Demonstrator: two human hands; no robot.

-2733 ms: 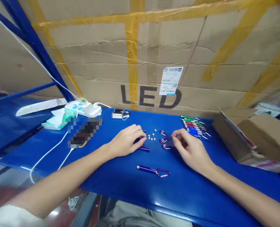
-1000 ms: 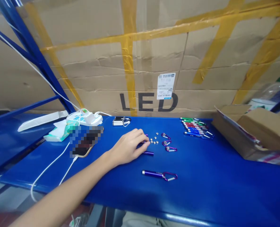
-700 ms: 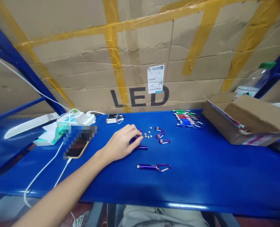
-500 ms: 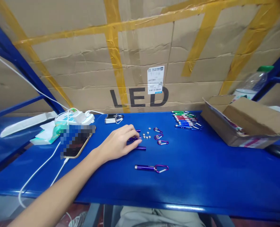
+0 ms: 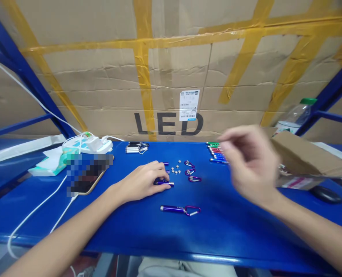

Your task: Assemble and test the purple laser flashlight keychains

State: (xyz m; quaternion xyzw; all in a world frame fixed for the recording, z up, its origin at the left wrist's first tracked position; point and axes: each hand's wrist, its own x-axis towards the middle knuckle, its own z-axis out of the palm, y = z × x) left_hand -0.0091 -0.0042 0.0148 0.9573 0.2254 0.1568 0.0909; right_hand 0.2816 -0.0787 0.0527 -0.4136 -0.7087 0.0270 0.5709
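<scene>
Three shiny purple metal tubes [image 5: 171, 184] are lying near the middle of the glossy blue tabletop [image 5: 211, 231], their left parts disappearing under the left hand [image 5: 143, 179], whose thumb and fingers are pinching the nearest one. Well apart from it, the blurred right hand [image 5: 253, 165] is hovering with curled fingers before an open brown cardboard carton [image 5: 312, 156]; whether it is gripping anything cannot be told.

At the back edge, a tall taped cardboard box lettered LED [image 5: 171, 77] is limiting the room. Toward the front edge, a broad blue stretch is opening around one purple cylinder joined to a carabiner [image 5: 172, 209]. One tan-edged phone [image 5: 90, 175] is bordering the space leftward, the carton and one rounded black object [image 5: 326, 194] rightward.

Just right of the tubes, six small silver discs [image 5: 177, 166] are sitting, then three purple carabiner clips with silver ends [image 5: 194, 179]. Slim green, red and blue cylinders [image 5: 217, 150] are partly hiding behind the right hand, preventing a count.
</scene>
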